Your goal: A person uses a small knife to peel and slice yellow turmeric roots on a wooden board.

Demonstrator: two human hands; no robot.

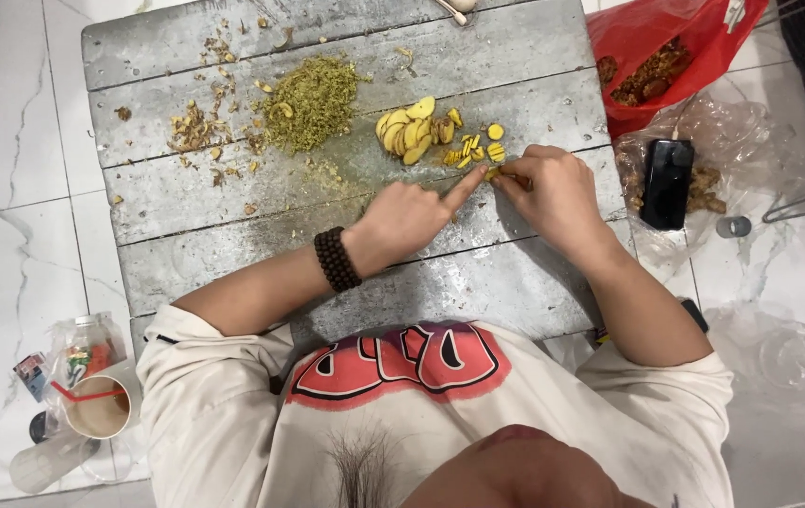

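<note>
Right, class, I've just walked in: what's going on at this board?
A person works over a grey wooden board. The right hand and the left hand meet on a small yellow piece, the left forefinger pressing on it. No knife shows. Yellow slices lie just beyond, a heap of minced green bits further left. A phone rests on plastic nearby.

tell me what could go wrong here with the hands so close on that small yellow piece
The left hand points its forefinger right against the yellow piece that the right hand works on; any blade there is hidden, so a nick is possible. The sliced pile lies close and could get scattered.
</note>
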